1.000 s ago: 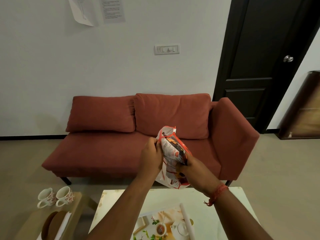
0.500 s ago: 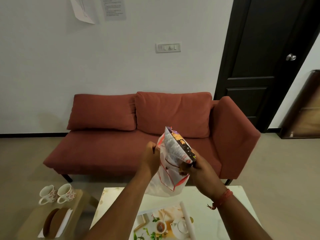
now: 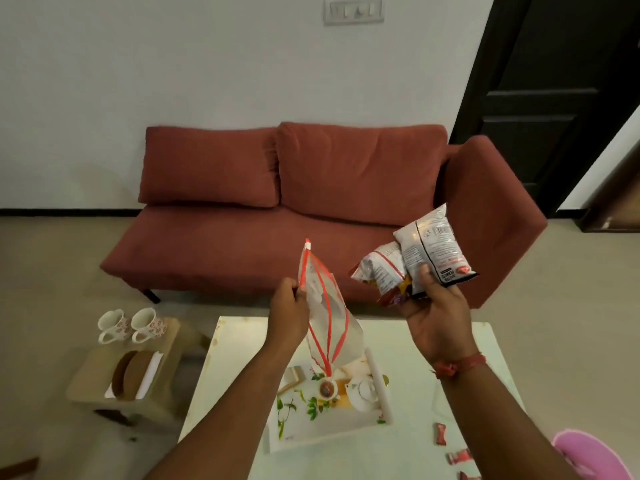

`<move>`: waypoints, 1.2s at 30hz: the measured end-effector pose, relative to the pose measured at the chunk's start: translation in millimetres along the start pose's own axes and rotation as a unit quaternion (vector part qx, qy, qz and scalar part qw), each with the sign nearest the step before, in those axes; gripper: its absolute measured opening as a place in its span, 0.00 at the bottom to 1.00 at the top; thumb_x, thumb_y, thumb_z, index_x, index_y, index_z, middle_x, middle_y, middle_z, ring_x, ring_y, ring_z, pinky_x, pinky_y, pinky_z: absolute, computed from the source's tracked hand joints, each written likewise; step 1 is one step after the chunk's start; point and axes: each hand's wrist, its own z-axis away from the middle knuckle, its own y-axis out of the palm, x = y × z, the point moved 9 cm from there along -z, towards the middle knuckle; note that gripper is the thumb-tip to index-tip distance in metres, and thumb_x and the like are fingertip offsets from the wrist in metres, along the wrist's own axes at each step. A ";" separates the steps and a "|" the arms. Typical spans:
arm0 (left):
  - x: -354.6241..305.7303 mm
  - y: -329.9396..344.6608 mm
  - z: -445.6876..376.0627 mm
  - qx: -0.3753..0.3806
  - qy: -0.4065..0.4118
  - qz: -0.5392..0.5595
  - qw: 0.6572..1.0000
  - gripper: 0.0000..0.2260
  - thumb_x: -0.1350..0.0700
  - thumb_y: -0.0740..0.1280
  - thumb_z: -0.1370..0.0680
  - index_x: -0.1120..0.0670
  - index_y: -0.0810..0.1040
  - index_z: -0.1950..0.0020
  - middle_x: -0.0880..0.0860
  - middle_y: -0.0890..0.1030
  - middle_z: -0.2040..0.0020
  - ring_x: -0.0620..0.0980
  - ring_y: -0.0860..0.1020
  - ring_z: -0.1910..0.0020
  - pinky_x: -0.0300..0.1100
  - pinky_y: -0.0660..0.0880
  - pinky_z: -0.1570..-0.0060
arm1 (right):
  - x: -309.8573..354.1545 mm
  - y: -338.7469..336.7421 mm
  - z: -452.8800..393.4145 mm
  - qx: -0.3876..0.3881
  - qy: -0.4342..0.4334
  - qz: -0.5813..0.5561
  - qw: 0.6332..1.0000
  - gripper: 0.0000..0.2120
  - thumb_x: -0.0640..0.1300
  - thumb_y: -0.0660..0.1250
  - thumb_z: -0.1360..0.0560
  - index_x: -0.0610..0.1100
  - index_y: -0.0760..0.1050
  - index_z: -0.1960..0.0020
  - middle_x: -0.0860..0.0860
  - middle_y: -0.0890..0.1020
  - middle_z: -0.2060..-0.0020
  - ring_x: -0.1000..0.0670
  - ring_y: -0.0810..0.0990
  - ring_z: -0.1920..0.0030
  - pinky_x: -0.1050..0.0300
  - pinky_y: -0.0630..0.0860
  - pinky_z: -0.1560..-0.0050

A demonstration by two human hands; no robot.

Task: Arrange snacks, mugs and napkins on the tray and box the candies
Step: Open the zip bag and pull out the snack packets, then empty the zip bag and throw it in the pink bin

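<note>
Behind the white surface [image 3: 450, 344] a red sofa [image 3: 277, 216] is standing. Left hand [image 3: 289, 308] is pinching an emptied plastic bag [image 3: 329, 313]; right hand [image 3: 434, 317] is gripping snack packets [image 3: 415, 258] at one o'clock. Next, probably lowering them onto the tray [image 3: 379, 382] below.

You see a clear bag [image 3: 329, 317] striped red, white packets [image 3: 429, 247], floral mugs [image 3: 131, 325], rust-red sofa [image 3: 311, 202].

Tray [image 3: 332, 434] on the table [image 3: 239, 344], candies [image 3: 440, 434] to its right. Left of the table, a stool [image 3: 166, 403] bearing two mugs [image 3: 131, 325] behind napkins [image 3: 149, 374]. Sofa [image 3: 221, 244] behind both.
</note>
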 end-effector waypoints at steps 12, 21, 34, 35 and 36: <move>210.0 48.3 17.4 0.017 -0.143 -0.075 0.987 0.08 0.52 0.57 0.16 0.51 0.72 0.51 0.50 0.80 0.54 0.46 0.80 0.57 0.39 0.78 0.60 | -266.6 -215.8 -24.7 -0.025 0.335 0.557 0.759 0.08 0.39 0.57 0.21 0.36 0.73 0.53 0.42 0.78 0.64 0.46 0.77 0.67 0.60 0.78 0.67; 282.3 76.3 18.6 0.031 -0.166 -0.071 0.983 0.07 0.53 0.57 0.16 0.49 0.74 0.49 0.47 0.79 0.54 0.44 0.79 0.55 0.36 0.75 0.60 | -382.5 -287.1 -75.7 0.052 0.296 0.838 0.456 0.24 0.40 0.58 0.21 0.35 0.61 0.27 0.38 0.68 0.29 0.38 0.66 0.28 0.44 0.66 0.29; 210.1 70.0 6.6 0.134 -0.030 -0.132 0.982 0.07 0.56 0.58 0.16 0.50 0.76 0.47 0.47 0.78 0.50 0.42 0.76 0.53 0.28 0.70 0.54 | -242.2 -97.8 -35.3 0.135 0.076 0.540 0.827 0.18 0.45 0.58 0.17 0.51 0.68 0.28 0.59 0.73 0.34 0.60 0.72 0.35 0.75 0.72 0.46; 195.7 67.6 6.1 0.141 -0.011 -0.135 0.981 0.07 0.56 0.58 0.16 0.49 0.76 0.46 0.47 0.78 0.48 0.42 0.76 0.52 0.27 0.69 0.54 | -223.8 -82.4 -33.3 0.143 0.051 0.553 0.819 0.18 0.44 0.59 0.18 0.52 0.69 0.28 0.58 0.75 0.35 0.60 0.74 0.37 0.72 0.73 0.45; 184.0 65.9 5.4 0.149 0.003 -0.138 0.979 0.07 0.55 0.58 0.16 0.49 0.76 0.46 0.48 0.78 0.47 0.43 0.76 0.52 0.26 0.69 0.54 | -206.7 -68.5 -31.0 0.150 0.017 0.571 0.807 0.18 0.43 0.61 0.19 0.52 0.71 0.30 0.57 0.77 0.37 0.58 0.76 0.38 0.68 0.75 0.44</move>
